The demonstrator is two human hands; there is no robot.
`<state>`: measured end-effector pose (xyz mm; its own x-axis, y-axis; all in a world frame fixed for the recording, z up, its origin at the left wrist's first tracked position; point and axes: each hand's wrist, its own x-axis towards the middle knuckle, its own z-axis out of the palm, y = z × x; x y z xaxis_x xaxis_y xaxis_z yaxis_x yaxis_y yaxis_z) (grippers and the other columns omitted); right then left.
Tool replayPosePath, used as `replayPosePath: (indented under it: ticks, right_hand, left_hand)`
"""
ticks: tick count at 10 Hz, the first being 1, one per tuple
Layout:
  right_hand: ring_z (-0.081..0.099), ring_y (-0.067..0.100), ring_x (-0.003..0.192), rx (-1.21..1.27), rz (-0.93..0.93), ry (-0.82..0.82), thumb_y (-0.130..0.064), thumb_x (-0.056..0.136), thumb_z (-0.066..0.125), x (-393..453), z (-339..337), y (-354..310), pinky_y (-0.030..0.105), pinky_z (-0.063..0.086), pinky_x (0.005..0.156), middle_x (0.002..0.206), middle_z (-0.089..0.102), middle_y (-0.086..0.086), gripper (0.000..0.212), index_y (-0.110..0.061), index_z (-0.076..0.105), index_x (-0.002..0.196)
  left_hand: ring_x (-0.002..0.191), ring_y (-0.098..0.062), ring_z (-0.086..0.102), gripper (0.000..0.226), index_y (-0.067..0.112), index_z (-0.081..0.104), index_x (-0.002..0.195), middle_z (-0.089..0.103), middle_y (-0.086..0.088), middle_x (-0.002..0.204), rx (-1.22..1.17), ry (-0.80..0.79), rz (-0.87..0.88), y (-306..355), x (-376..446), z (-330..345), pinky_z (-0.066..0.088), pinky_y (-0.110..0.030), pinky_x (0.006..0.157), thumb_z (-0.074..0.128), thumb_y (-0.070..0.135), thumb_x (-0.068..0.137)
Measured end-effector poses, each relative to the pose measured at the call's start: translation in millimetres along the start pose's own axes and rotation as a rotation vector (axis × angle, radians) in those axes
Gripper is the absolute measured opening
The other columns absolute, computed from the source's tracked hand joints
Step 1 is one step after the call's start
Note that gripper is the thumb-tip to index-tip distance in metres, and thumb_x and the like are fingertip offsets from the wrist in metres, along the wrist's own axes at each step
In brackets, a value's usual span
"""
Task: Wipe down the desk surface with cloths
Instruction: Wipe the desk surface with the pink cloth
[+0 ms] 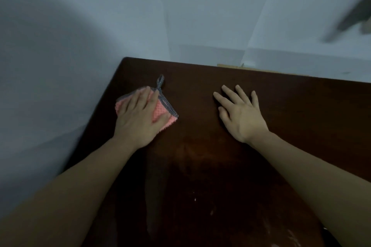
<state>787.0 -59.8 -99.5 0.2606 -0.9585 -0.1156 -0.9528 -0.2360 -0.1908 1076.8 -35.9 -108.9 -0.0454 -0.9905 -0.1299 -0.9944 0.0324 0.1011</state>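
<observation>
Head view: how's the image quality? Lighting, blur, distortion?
Head view: dim, bluish light; the near desk falls into deep shadow with faint sheen streaks. Dark smear at top right is motion-blurred, unidentifiable. Wide-angle bends the desk edges. Left hand on the pink cloth is slightly soft; right hand sharper.

Cloth (160, 113): pink, textured weave, dark dotted edging with a hanging loop at its far corner. Lies flat, folded small, near the far left corner of the worktop (281, 106). Worktop: dark brown wood, glossy, faint streaks on the near part.
</observation>
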Motion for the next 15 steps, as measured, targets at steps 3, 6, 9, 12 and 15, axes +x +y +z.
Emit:
replayPosePath:
  ticks: [3, 6, 9, 12, 15]
  right_hand:
    - [-0.003, 0.029, 0.157, -0.008, -0.017, -0.020, -0.042, 0.109, 0.021, -5.3, 0.3, 0.8, 0.058, -0.004, 0.124, 0.171, 0.007, -0.005, 0.053, -0.036, 0.018, 0.161]
    - [-0.005, 0.028, 0.157, 0.000, -0.027, -0.044, -0.042, 0.109, 0.020, -5.4, -2.8, 3.2, 0.058, -0.006, 0.124, 0.171, 0.005, -0.005, 0.053, -0.036, 0.017, 0.161]
    - [0.002, 0.029, 0.157, 0.031, -0.045, 0.032, -0.041, 0.107, 0.024, -3.4, 3.9, 5.7, 0.060, -0.003, 0.124, 0.170, 0.014, -0.003, 0.052, -0.035, 0.026, 0.159]
    - [0.001, 0.030, 0.157, 0.034, -0.038, 0.002, -0.041, 0.107, 0.024, -5.8, -0.6, 2.2, 0.061, -0.002, 0.123, 0.170, 0.013, -0.003, 0.053, -0.035, 0.025, 0.159]
    - [-0.001, 0.031, 0.157, 0.008, -0.053, 0.001, -0.042, 0.106, 0.025, -0.8, 1.2, 5.4, 0.063, -0.003, 0.123, 0.170, 0.011, -0.002, 0.054, -0.035, 0.023, 0.160]
  left_hand:
    - [0.156, -0.017, 0.002, 0.092, 0.027, 0.011, 0.162, 0.006, 0.001, 0.170, -0.009, -0.008, 0.077, 29.8, -85.5, 8.9, 0.009, -0.044, 0.126, 0.003, 0.080, 0.087]
    - [0.155, -0.014, -0.005, 0.095, 0.029, 0.007, 0.161, 0.001, 0.005, 0.169, -0.020, 0.007, 0.074, 39.7, -98.1, 14.1, -0.001, -0.039, 0.126, -0.005, 0.084, 0.085]
    - [0.156, -0.020, -0.004, 0.086, 0.029, 0.001, 0.162, -0.004, 0.001, 0.171, -0.010, 0.030, -0.092, 58.2, -27.9, 12.3, -0.001, -0.043, 0.125, 0.010, 0.075, 0.091]
    - [0.151, -0.010, -0.026, 0.098, 0.036, -0.020, 0.153, -0.021, 0.007, 0.166, -0.003, -0.083, 0.123, 68.3, -97.6, 8.8, -0.017, -0.035, 0.122, -0.017, 0.090, 0.072]
    - [0.156, -0.019, -0.010, 0.098, 0.031, -0.008, 0.161, -0.013, 0.004, 0.169, 0.017, -0.065, -0.024, 67.5, -10.6, 5.3, -0.003, -0.043, 0.123, 0.009, 0.083, 0.079]
